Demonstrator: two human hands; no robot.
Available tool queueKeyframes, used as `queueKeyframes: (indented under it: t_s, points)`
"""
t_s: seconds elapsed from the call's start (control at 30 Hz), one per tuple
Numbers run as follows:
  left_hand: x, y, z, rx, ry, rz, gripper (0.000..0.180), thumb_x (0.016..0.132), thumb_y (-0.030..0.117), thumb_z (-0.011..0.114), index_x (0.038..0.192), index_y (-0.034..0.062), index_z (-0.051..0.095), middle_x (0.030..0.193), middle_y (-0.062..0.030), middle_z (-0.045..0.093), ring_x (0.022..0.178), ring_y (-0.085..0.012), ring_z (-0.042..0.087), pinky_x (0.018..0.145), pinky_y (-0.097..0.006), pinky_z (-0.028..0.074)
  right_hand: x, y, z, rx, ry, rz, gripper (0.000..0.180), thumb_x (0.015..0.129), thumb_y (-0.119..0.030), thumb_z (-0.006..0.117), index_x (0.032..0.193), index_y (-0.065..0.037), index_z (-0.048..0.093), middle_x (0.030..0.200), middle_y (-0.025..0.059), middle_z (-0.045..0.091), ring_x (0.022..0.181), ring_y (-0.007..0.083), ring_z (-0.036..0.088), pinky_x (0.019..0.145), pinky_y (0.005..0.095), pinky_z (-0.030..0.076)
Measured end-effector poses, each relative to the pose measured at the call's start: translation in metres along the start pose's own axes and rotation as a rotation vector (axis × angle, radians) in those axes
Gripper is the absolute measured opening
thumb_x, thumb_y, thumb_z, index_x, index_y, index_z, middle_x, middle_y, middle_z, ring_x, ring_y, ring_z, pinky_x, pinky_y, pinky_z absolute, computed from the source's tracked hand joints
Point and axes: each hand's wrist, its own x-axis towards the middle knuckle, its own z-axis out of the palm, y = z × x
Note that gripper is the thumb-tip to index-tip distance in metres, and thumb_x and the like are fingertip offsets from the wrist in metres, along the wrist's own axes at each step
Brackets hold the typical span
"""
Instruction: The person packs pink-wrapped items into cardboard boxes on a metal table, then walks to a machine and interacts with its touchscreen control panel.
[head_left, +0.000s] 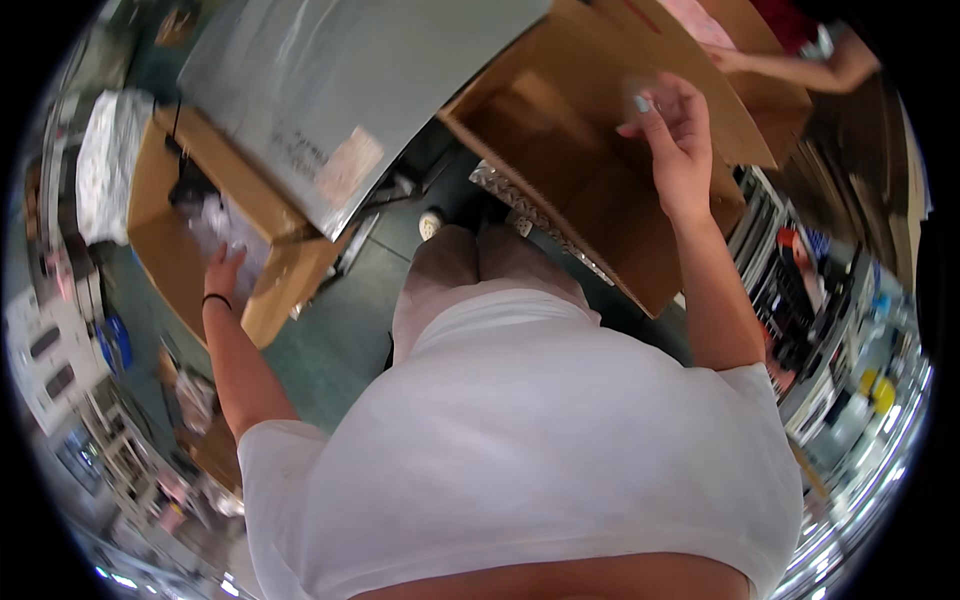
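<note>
At the left, my left hand reaches into an open cardboard box. Its fingers are apart, by a heap of clear plastic pieces; whether they touch the heap is hard to see. My right hand is raised over a larger open cardboard box at the right. Thumb and fingers there are closed around a small see-through plastic piece, blurred and faint. The part of the larger box's inside that shows is bare brown cardboard.
A grey metal-topped table stands between the boxes, with a pale pink patch on its near corner. At the far right another person's arm reaches to a box with pink material. Flattened cardboard and racks stand at the right.
</note>
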Motion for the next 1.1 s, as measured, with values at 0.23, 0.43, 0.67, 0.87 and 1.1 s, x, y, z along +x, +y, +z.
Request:
queueKeyframes:
  t_s: [0.23,0.43,0.67,0.87,1.1]
  points:
    - [-0.104,-0.025,0.051,-0.211,0.655,0.208,0.033,0.094,0.022,0.063,0.124,0.0101,0.066,0.121,-0.0130,0.066,0.118,-0.0320,0.059,0.102,-0.038,0.044,-0.017,-0.040,0.287,0.226,-0.706,-0.432,0.066,0.091,0.006,0.060,0.151,-0.004,0.034,0.117,0.0099,0.056,0.098,0.0119,0.058,0.085,0.0259,0.052]
    - [-0.224,-0.075,0.172,-0.515,0.840,0.192,0.039,0.083,0.008,0.068,0.122,0.0053,0.062,0.119,-0.0158,0.062,0.116,-0.0350,0.054,0.103,-0.043,0.041,-0.064,0.049,0.428,-0.563,-0.798,-0.228,0.048,0.091,-0.016,0.066,0.130,0.002,0.047,0.124,0.0197,0.047,0.115,0.0323,0.048,0.095,0.0389,0.042]
    - [-0.361,-0.138,0.445,-0.542,-0.597,-0.662,0.097,0.079,0.066,0.064,0.155,0.0176,0.027,0.155,-0.0223,0.029,0.137,-0.0421,0.039,0.114,-0.048,0.033,-0.294,0.272,0.337,-0.387,-1.621,0.159,0.022,0.084,-0.003,0.067,0.106,-0.005,0.067,0.089,0.0100,0.065,0.077,0.0217,0.063,0.070,0.0321,0.051]
    - [-0.360,-0.121,0.493,-0.825,-0.582,-1.087,0.103,0.071,0.058,0.075,0.155,0.0286,0.023,0.152,-0.0239,0.032,0.129,-0.0424,0.048,0.105,-0.045,0.044,-0.311,0.600,0.241,-1.411,-1.746,0.299,0.031,0.092,-0.026,0.062,0.114,-0.006,0.067,0.087,0.0142,0.072,0.081,0.0270,0.069,0.074,0.0381,0.054]
    - [-0.376,-0.139,0.549,-0.901,-0.112,-1.197,0.090,0.062,0.028,0.085,0.140,0.0187,0.043,0.134,-0.0226,0.045,0.117,-0.0424,0.054,0.097,-0.047,0.050,-0.334,0.834,0.268,-1.728,-1.649,-0.069,0.022,0.090,-0.022,0.064,0.106,-0.008,0.058,0.090,0.0166,0.071,0.089,0.0360,0.068,0.079,0.0451,0.052]
